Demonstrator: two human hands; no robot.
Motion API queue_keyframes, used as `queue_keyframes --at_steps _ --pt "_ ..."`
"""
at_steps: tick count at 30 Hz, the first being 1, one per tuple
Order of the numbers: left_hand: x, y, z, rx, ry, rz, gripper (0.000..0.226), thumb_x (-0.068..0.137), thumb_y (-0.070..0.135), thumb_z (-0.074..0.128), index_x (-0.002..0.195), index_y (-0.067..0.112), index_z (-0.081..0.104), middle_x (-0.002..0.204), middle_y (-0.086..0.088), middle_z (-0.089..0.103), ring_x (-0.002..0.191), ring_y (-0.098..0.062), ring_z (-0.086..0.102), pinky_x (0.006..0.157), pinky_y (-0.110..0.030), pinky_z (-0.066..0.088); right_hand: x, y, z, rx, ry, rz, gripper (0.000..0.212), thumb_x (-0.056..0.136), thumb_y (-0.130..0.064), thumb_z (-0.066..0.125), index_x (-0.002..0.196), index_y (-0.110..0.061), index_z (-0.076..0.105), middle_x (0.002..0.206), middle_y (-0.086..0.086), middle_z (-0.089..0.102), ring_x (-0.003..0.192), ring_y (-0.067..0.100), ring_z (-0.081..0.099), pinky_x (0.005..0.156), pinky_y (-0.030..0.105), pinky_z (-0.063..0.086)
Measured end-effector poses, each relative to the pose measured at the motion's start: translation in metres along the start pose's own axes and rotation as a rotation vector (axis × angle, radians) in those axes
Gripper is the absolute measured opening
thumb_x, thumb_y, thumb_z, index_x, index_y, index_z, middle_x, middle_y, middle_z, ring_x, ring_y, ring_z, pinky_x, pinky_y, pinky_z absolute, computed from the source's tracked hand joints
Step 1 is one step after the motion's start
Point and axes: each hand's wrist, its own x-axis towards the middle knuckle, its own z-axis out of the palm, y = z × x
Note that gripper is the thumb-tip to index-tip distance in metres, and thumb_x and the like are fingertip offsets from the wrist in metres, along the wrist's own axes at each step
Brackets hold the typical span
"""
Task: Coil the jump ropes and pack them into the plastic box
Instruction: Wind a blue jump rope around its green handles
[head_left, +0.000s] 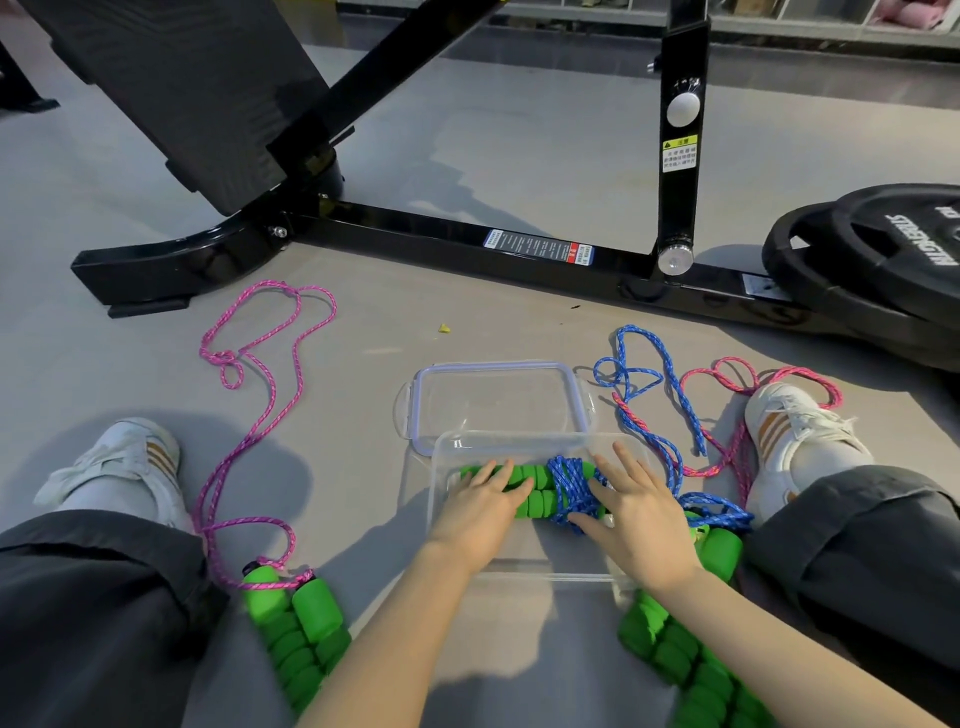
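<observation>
Head view shows me a clear plastic box (524, 566) on the grey floor (363, 322) between the person's legs, and I place everything else from that box. Inside it lies a coiled jump rope (561, 491) — blue cord wound around its two green foam handles. Both hands reach into the box: the left hand (480, 506) lies flat on the handles with fingers spread, and the right hand (636, 512) presses open-palmed on the blue winding, fingers splayed, pinching nothing. Just beyond the box, touching its far rim, sits the clear lid (498, 400). Left of the box a pink rope (260, 395) trails loose across the floor, its green handles (298, 629) near the left knee. Right of the box a loose blue rope (654, 410) tangles with another pink rope (737, 415) by a white shoe (795, 431) — more green handles (685, 639) lie under the right forearm. Far beyond the box stand a black bench frame (467, 244) and weight plates (878, 254).
</observation>
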Motion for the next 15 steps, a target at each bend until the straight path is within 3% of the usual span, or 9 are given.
queue_keyframes --at_steps 8,11,12,13,14,15 --pt "0.003 0.006 0.002 0.008 0.051 -0.049 0.062 0.101 0.004 0.039 0.152 0.033 0.018 0.161 -0.001 0.004 0.148 -0.022 0.003 0.117 -0.042 0.011 -0.001 -0.005 -0.001 -0.006 -0.120 0.055 0.036 0.045 -0.033 0.093 0.061 -0.009 0.071 0.100 0.009 0.072 0.103 0.036 0.065 0.073 0.044 0.056" --pt "0.000 0.005 0.001 -0.021 -0.018 -0.045 0.064 0.102 0.006 0.038 0.152 0.034 0.010 0.161 0.001 -0.004 0.148 -0.022 -0.005 0.118 -0.043 0.002 -0.003 -0.002 0.002 -0.030 -0.159 0.015 0.036 0.059 -0.044 0.085 0.069 -0.011 0.074 0.104 0.007 0.071 0.110 0.033 0.062 0.084 0.040 0.053" --pt "-0.002 0.005 0.000 -0.051 -0.055 -0.045 0.060 0.104 0.014 0.034 0.153 0.034 0.007 0.161 0.002 -0.008 0.147 -0.021 -0.009 0.117 -0.043 -0.001 -0.004 -0.002 0.001 -0.020 -0.205 0.018 0.045 0.075 -0.054 0.067 0.082 -0.010 0.075 0.113 0.007 0.068 0.119 0.032 0.056 0.095 0.039 0.046" --pt "-0.004 0.006 -0.001 -0.093 -0.096 -0.049 0.054 0.105 0.024 0.029 0.153 0.034 0.004 0.160 0.002 -0.011 0.147 -0.020 -0.013 0.117 -0.043 -0.005 -0.004 -0.004 -0.003 0.006 -0.286 0.047 0.072 0.086 -0.067 0.035 0.102 -0.007 0.072 0.129 0.007 0.059 0.131 0.030 0.043 0.108 0.037 0.033" --pt "-0.006 0.007 -0.003 -0.141 -0.128 -0.056 0.052 0.106 0.032 0.023 0.153 0.033 0.002 0.160 0.003 -0.014 0.146 -0.019 -0.016 0.117 -0.043 -0.007 -0.005 -0.005 -0.003 0.029 -0.333 0.038 0.105 0.079 -0.078 -0.002 0.125 -0.005 0.058 0.145 0.007 0.043 0.142 0.028 0.025 0.115 0.037 0.016" --pt "-0.008 0.008 -0.005 -0.180 -0.152 -0.063 0.052 0.105 0.038 0.019 0.153 0.033 0.000 0.159 0.003 -0.016 0.145 -0.018 -0.018 0.116 -0.043 -0.010 -0.006 -0.005 -0.007 0.058 -0.418 0.062 0.127 0.062 -0.080 -0.027 0.141 -0.005 0.040 0.155 0.006 0.024 0.146 0.025 0.007 0.117 0.037 0.002"
